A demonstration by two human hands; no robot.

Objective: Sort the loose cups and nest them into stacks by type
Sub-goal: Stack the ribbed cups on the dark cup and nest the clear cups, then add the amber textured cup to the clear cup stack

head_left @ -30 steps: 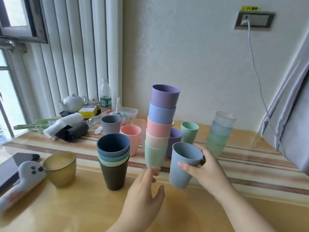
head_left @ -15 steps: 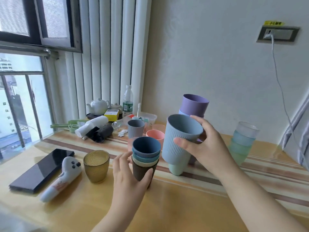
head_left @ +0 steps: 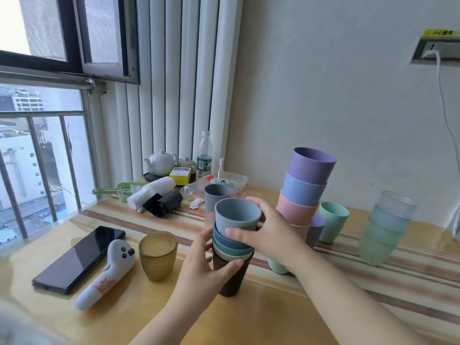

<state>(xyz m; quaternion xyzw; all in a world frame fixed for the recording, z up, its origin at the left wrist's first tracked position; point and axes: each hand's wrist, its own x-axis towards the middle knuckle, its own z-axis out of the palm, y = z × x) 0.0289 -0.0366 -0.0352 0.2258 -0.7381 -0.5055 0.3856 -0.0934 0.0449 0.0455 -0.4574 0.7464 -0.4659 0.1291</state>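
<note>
A: Cup (head_left: 236,215) in grey-blue, ribbed, now sits in the mouth of the ribbed stack (head_left: 232,255); a second ago it stood on the table (head_left: 273,317) in the right hand's grip, well to the right of that pile.

B: And that means?

A: One more loose cup appears sorted by type. It rides high, so it probably wants a push to seat fully.

B: How are the hands?

A: The right hand (head_left: 271,235) wraps the cup's far side, thumb across the ribs, fingers curled round the rim. The left hand (head_left: 204,267) cups the stack lower down, thumb on the dark bottom cup (head_left: 230,280), fingers round the left side, steadying it.

B: What remains?

A: Just behind the right hand, a grey ribbed cup (head_left: 215,197) stands alone. To the right of that hand rises the smooth pastel stack (head_left: 302,192), with a green cup (head_left: 332,221) and a small purple cup (head_left: 315,230) loose beside it. Further right stands the frosted stack (head_left: 385,227). Left of the left hand sits an amber glass (head_left: 157,255).
</note>
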